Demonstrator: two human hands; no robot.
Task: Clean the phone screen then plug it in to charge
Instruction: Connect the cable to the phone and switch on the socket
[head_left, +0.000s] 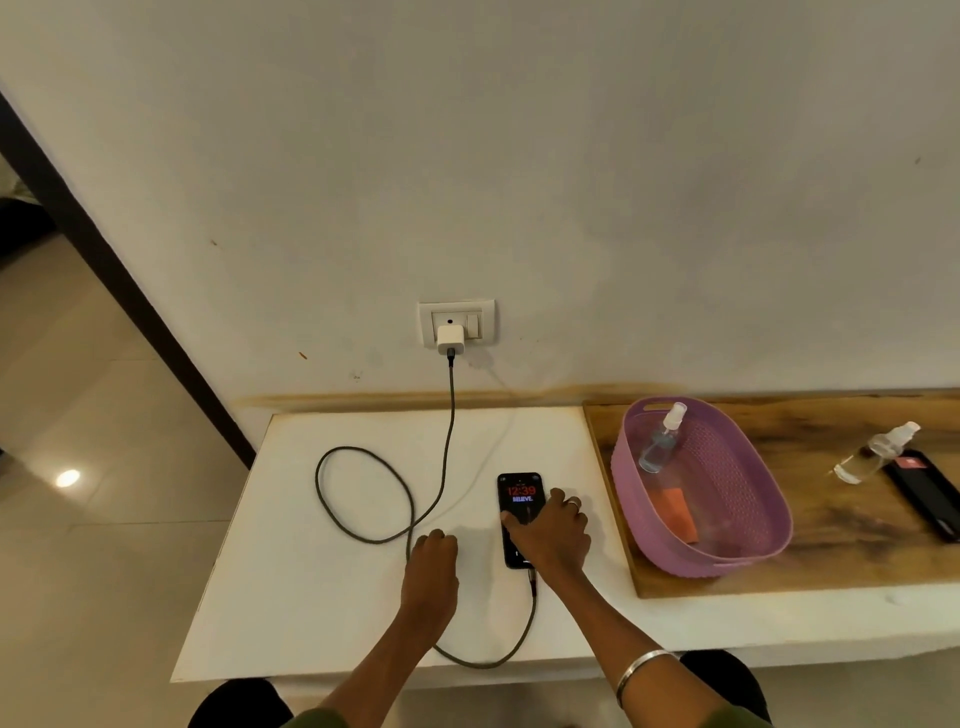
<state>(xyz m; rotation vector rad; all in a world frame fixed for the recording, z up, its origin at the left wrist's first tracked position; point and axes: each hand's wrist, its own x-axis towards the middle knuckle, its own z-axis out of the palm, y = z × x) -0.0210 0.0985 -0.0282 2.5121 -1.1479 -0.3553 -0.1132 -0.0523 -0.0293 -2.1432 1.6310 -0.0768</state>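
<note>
Right hand (549, 530) laid over lower half of phone (519, 499), fingers curled round its right edge, thumb across the screen, gripping it flat against the tabletop (332, 587). Ring on one finger, metal bangle (641, 670) on that wrist. Left hand (432, 558) just left of phone, knuckles up, fingers curled under, resting on tabletop right where the charging cable (363, 467) passes; cannot tell if cable pinched or hand clenched on nothing.

Around: white charger adapter (450, 339) seated in wall socket (457, 321) above tabletop. Dark braided cable hanging from adapter, looping wide on the left, running under left hand, curving near the front edge, plugged into bottom end of phone. Wooden board (831, 561) on the right, touching the white surface. Purple basket (727, 519) on board, holding a spray bottle (662, 441) leaning on the far wall and an orange cloth (678, 512) on the bottom. Second clear spray bottle (872, 452) lying further right, beside a dark flat case (930, 493).

Phone: black, face up, lengthwise away from the person, screen lit, red clock digits and a small word beneath, lower part hidden by right hand.
</note>
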